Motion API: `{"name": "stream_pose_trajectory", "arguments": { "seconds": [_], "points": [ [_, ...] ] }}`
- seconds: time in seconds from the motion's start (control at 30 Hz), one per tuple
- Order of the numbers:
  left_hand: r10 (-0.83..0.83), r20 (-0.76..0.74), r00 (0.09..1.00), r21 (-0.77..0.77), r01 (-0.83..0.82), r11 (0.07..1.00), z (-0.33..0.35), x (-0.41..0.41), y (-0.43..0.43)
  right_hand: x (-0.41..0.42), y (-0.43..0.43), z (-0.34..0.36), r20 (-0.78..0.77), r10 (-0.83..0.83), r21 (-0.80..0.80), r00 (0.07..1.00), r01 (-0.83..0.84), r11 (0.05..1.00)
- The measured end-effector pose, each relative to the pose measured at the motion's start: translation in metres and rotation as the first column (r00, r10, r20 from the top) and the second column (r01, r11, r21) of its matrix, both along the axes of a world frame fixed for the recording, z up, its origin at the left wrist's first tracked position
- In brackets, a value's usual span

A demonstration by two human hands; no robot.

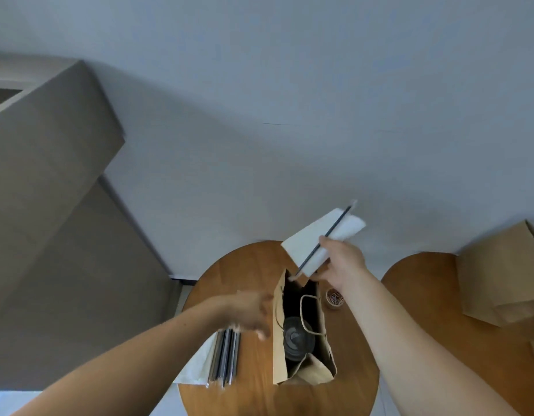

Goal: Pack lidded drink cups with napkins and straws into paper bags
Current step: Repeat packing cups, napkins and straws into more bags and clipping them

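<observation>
An open brown paper bag (pixel 325 372) stands on a round wooden table (pixel 253 388). Inside it sits a drink cup with a dark lid (pixel 298 339). My right hand (pixel 342 261) holds a white napkin (pixel 316 235) and a wrapped dark straw (pixel 334 228) together, just above the bag's far rim. My left hand (pixel 250 310) is blurred, hovering beside the bag's left wall over a row of wrapped straws (pixel 225 360); whether it touches the bag or holds anything I cannot tell.
A stack of white napkins (pixel 193 370) lies under the straws at the table's left edge. A small round tub of coloured clips (pixel 334 298) sits right of the bag. More brown paper bags (pixel 500 280) lie on a second wooden table (pixel 416 283) at right.
</observation>
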State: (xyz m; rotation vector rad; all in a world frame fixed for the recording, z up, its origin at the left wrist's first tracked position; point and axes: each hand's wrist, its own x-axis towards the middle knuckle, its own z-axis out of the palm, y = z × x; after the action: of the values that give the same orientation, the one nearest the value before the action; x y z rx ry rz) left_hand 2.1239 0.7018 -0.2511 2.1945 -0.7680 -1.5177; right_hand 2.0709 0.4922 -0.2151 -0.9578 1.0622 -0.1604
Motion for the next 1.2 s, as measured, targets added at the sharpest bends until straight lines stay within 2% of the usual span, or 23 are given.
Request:
{"name": "stream_pose_trajectory", "arguments": {
  "seconds": [0.07, 0.13, 0.27, 0.37, 0.4, 0.47, 0.53, 0.6, 0.67, 0.73, 0.8, 0.87, 0.9, 0.97, 1.07, 1.1, 1.17, 1.2],
  "points": [
    [-0.120, -0.001, 0.993, 0.126, 0.119, 0.985, -0.013, -0.016, 0.000, -0.003, 0.010, -0.013, -0.133, 0.169, 0.124, 0.977, -0.153, 0.980],
    [-0.076, 0.065, 0.995, 0.161, 0.065, 0.985, -0.025, -0.030, -0.008, -0.009, 0.017, -0.021, -0.244, 0.252, 0.120, 0.936, -0.228, 0.966],
    [0.186, 0.165, 0.969, 0.047, -0.196, 0.980, -0.038, -0.046, -0.022, -0.020, 0.015, -0.023, -0.352, 0.290, -0.015, 0.890, -0.315, 0.949],
    [0.301, 0.110, 0.947, 0.022, -0.305, 0.952, -0.045, -0.048, -0.021, -0.030, 0.013, -0.030, -0.356, 0.269, -0.233, 0.895, -0.364, 0.902],
    [0.325, 0.090, 0.941, 0.032, -0.329, 0.944, -0.047, -0.048, -0.019, -0.034, 0.017, -0.032, -0.380, 0.287, -0.325, 0.879, -0.418, 0.848],
    [0.342, 0.079, 0.936, 0.036, -0.346, 0.938, -0.051, -0.047, -0.015, -0.047, 0.028, -0.042, -0.475, 0.351, -0.495, 0.807, -0.575, 0.651],
    [0.342, 0.069, 0.937, 0.017, -0.344, 0.939, -0.054, -0.046, -0.011, -0.063, 0.043, -0.055, -0.488, 0.415, -0.590, 0.768, -0.640, 0.491],
    [0.341, 0.056, 0.938, 0.010, -0.343, 0.939, -0.056, -0.044, -0.010, -0.076, 0.055, -0.070, -0.505, 0.453, -0.630, 0.735, -0.672, 0.388],
    [0.358, 0.045, 0.933, 0.023, -0.359, 0.933, -0.055, -0.044, -0.009, -0.084, 0.062, -0.082, -0.603, 0.404, -0.666, 0.688, -0.713, 0.220],
    [0.382, 0.037, 0.924, 0.025, -0.383, 0.924, -0.054, -0.045, -0.009, -0.089, 0.067, -0.085, -0.726, 0.328, -0.618, 0.604, -0.783, 0.073],
    [0.387, 0.024, 0.922, 0.023, -0.388, 0.922, -0.054, -0.048, -0.009, -0.092, 0.072, -0.081, -0.804, 0.282, -0.552, 0.524, -0.834, -0.022],
    [0.383, 0.012, 0.924, 0.012, -0.383, 0.924, -0.054, -0.051, -0.011, -0.095, 0.077, -0.076, -0.816, 0.228, -0.566, 0.532, -0.816, -0.121],
    [0.374, 0.018, 0.927, 0.000, -0.374, 0.927, -0.054, -0.053, -0.011, -0.094, 0.080, -0.073, -0.775, 0.216, -0.628, 0.594, -0.761, -0.160],
    [0.359, 0.037, 0.933, -0.034, -0.358, 0.933, -0.056, -0.056, -0.013, -0.092, 0.086, -0.062, -0.680, 0.230, -0.733, 0.696, -0.646, -0.213],
    [0.362, 0.049, 0.931, -0.056, -0.360, 0.931, -0.057, -0.058, -0.015, -0.093, 0.096, -0.048, -0.649, 0.270, -0.761, 0.712, -0.598, -0.253],
    [0.363, 0.045, 0.931, -0.057, -0.361, 0.931, -0.057, -0.058, -0.015, -0.094, 0.100, -0.044, -0.650, 0.273, -0.760, 0.709, -0.606, -0.237],
    [0.381, 0.025, 0.924, -0.058, -0.379, 0.924, -0.056, -0.055, -0.015, -0.095, 0.105, -0.039, -0.668, 0.267, -0.740, 0.695, -0.661, -0.129],
    [0.388, 0.026, 0.921, -0.049, -0.387, 0.921, -0.056, -0.053, -0.014, -0.096, 0.105, -0.038, -0.713, 0.258, -0.688, 0.652, -0.721, -0.081]
  ]
}}
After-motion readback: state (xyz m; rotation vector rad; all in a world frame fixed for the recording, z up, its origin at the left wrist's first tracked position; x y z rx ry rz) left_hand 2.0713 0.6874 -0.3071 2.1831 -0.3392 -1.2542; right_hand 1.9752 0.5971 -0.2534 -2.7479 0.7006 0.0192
